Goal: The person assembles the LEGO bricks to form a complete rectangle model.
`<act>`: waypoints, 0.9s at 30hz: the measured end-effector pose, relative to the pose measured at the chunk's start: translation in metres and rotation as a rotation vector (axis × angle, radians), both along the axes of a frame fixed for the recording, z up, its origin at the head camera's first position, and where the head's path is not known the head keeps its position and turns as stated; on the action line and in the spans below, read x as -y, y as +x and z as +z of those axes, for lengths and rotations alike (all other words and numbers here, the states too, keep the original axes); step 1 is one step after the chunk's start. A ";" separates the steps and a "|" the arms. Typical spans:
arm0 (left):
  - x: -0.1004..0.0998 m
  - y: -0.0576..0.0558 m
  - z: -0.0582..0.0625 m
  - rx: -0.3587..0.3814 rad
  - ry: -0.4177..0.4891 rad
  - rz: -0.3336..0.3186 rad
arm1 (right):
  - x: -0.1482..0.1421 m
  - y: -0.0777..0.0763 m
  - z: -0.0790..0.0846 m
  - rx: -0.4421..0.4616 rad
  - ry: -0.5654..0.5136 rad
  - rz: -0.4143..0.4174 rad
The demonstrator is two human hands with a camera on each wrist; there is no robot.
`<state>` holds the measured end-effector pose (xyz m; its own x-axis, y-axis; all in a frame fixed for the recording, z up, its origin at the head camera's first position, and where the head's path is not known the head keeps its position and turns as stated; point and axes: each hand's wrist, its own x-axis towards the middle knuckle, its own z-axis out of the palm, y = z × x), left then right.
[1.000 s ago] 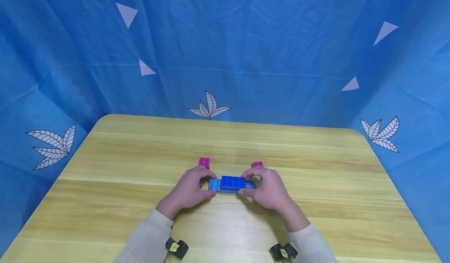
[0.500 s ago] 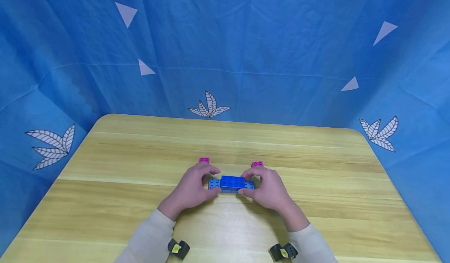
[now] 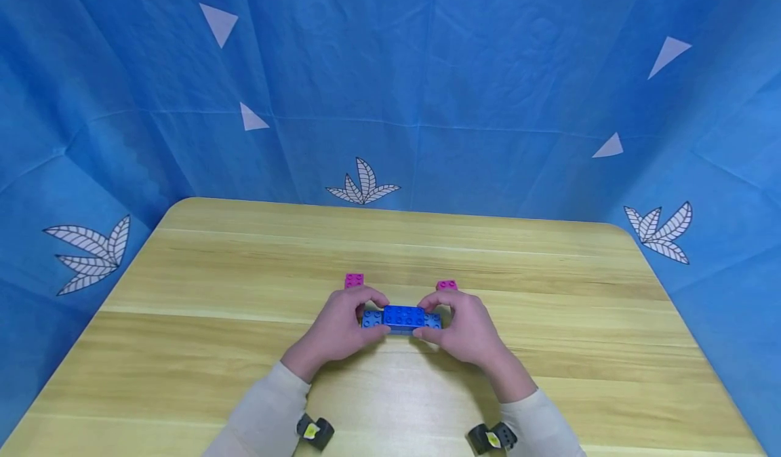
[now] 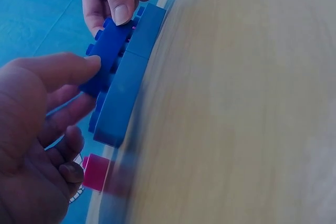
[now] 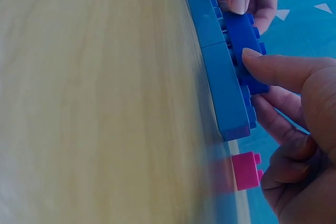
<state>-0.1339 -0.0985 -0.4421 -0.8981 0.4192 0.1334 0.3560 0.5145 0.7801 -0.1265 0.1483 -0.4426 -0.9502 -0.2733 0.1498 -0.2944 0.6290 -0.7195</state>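
Note:
A dark blue toy brick lies lengthwise over two lighter blue bricks that stand end to end on the table, one brick at left and the other brick at right. Studs of the lower pair show in a narrow gap under the dark brick in both wrist views. My left hand pinches the dark brick near its left end, thumb on the near side and fingers behind. At the right end, my right hand holds it the same way. The far fingertips are partly hidden.
Behind my left hand sits a pink brick; another pink brick is behind my right hand. The wooden table ends at a blue patterned curtain. Each wrist wears a black strap device.
My left hand has let go of the left light blue brick and moved right, and now pinches the dark blue brick. My right hand and the bricks look unmoved.

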 end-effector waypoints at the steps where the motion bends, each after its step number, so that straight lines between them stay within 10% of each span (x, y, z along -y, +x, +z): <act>1: 0.000 0.000 0.000 0.003 0.000 0.001 | 0.000 0.000 0.000 -0.002 -0.001 0.002; 27: 0.001 -0.001 -0.003 0.029 0.003 0.007 | 0.001 0.000 -0.005 0.064 -0.108 -0.003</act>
<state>-0.1349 -0.0993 -0.4449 -0.9043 0.4127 0.1090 0.3301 0.5142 0.7916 -0.1266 0.1474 -0.4472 -0.9595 -0.2564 0.1170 -0.2440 0.5479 -0.8002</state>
